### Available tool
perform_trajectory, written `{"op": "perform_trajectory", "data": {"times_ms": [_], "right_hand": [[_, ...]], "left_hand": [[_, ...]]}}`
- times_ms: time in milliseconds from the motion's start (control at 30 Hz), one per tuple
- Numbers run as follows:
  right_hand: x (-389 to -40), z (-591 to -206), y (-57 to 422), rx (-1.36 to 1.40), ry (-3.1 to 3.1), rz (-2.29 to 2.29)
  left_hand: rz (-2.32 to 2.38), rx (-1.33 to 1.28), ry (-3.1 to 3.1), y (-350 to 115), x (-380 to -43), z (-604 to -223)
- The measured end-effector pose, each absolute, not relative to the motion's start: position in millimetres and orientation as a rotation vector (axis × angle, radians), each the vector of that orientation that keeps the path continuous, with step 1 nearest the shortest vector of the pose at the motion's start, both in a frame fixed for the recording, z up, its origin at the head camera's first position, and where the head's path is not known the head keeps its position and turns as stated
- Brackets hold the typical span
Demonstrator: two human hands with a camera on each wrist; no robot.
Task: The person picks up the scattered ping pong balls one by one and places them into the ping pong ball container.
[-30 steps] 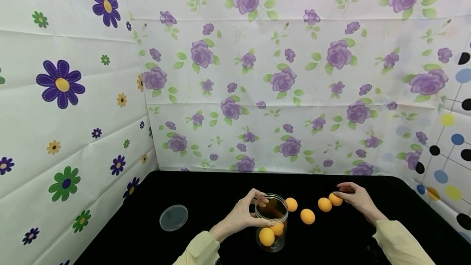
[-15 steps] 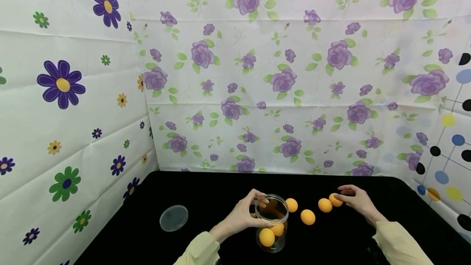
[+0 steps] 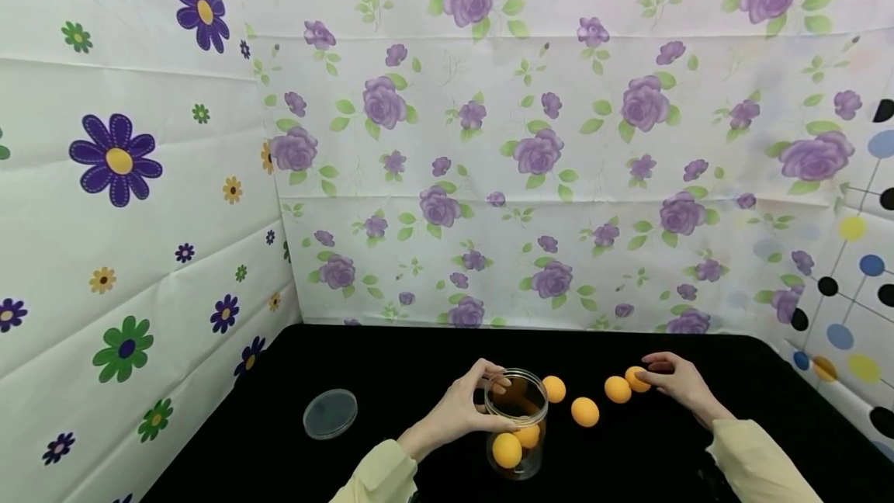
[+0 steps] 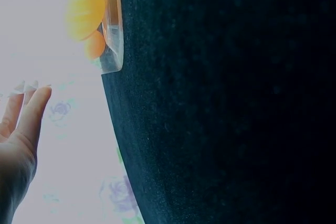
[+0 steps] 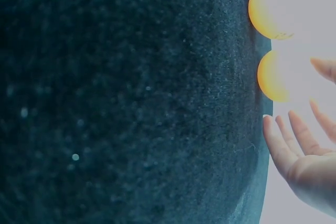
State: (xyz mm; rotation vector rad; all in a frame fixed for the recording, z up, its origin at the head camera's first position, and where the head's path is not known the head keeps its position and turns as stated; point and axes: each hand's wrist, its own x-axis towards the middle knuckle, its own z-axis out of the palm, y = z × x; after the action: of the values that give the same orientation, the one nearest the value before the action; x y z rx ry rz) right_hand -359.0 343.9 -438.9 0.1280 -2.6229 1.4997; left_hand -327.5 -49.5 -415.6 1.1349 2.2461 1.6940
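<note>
Hands [image 3: 457,407] barely moved; balls [image 3: 585,412] between, lid [image 3: 330,414] at left.

Covered, cropped and washed-out parts
My right hand [image 3: 680,386] partly covers the farthest-right ball [image 3: 633,381] in the head view, and I can't tell if they touch. In the left-wrist view, the top edge crops the jar [image 4: 116,43] and the left edge my left hand [image 4: 18,150]. Glare swallows the right sides of the upper ball [image 5: 264,14] and lower ball [image 5: 271,77] in the right-wrist view; the upper one's mark [image 5: 284,36] is unreadable.
</note>
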Motion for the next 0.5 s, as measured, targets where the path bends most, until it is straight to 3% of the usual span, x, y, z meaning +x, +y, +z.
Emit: {"op": "perform_trajectory", "data": {"times_ms": [500], "right_hand": [[-360.2, -440.4, 344.1, 0.135, -2.624, 1.513]], "left_hand": [[1.694, 1.119, 2.227, -50.3, -305.1, -389.0]]}}
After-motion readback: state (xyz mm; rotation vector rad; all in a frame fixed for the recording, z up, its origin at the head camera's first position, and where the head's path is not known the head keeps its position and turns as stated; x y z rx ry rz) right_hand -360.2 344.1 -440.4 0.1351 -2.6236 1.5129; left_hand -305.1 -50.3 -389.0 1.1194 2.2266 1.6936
